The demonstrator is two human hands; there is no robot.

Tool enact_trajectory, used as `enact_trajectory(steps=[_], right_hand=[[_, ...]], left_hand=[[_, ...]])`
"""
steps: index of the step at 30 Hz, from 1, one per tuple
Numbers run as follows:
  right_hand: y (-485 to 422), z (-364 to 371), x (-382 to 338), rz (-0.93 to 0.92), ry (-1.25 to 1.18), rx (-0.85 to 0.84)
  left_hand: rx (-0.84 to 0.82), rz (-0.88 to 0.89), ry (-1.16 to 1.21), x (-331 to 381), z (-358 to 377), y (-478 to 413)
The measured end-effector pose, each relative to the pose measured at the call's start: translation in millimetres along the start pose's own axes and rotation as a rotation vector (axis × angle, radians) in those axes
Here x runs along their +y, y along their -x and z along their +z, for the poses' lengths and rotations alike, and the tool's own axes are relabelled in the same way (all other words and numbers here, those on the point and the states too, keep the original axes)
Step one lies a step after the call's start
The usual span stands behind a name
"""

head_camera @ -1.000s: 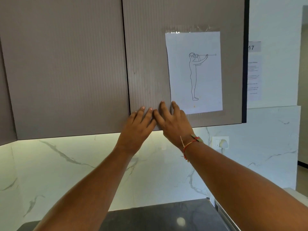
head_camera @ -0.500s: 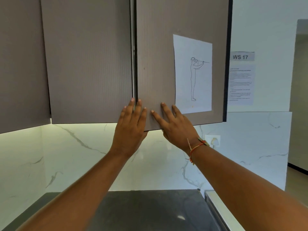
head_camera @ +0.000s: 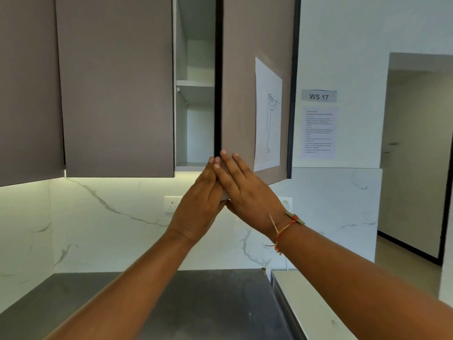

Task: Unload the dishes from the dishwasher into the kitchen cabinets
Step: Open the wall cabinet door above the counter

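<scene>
**A:** Report the position of the cabinet.

**B:** It is wall-mounted, above the dark countertop. The right door stands partly open, hinged at its right side. The left door sits flush shut. One pale shelf shows through the gap between them.

**A:** And the hands?

**B:** Both are at the lower free corner of the right door. The left hand lies against the door's free edge, fingers straight, held together and pointing up. The right hand lies flat on the door's face, fingers straight and slightly spread. Its thumb sits below the door's bottom edge.

**A:** Anything else nearby?

**B:** A sheet with a line drawing of a standing figure is stuck on the door face, just right of the right hand's fingertips. A thread bracelet circles the right wrist. A grey sign reading "WS 17" hangs on the white wall right of the cabinet. A wall socket sits on the marble backsplash, left of the left hand.
</scene>
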State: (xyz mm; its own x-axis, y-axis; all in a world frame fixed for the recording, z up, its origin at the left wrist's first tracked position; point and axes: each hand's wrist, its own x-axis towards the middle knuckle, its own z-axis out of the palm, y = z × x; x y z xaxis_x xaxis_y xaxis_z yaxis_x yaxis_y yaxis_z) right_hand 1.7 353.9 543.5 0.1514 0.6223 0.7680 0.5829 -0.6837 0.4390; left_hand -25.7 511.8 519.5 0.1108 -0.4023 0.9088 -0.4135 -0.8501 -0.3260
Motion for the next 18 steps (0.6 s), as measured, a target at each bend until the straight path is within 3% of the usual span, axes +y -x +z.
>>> enact_trajectory(steps=[4, 12, 18], right_hand=[[39.4, -36.8, 16.4, 0.004, 0.051, 0.067], [103.9, -105.5, 61.0, 0.135, 0.335, -0.075], [138.5, -135.2, 86.5, 0.302, 0.562, -0.244]], left_hand=[[-0.106, -0.03, 0.239, 37.6, 3.7, -15.9], [-0.121, -0.157, 0.412, 107.5, 47.8, -56.7], [-0.185, -0.155, 0.53, 150.8, 93.9, -81.4]])
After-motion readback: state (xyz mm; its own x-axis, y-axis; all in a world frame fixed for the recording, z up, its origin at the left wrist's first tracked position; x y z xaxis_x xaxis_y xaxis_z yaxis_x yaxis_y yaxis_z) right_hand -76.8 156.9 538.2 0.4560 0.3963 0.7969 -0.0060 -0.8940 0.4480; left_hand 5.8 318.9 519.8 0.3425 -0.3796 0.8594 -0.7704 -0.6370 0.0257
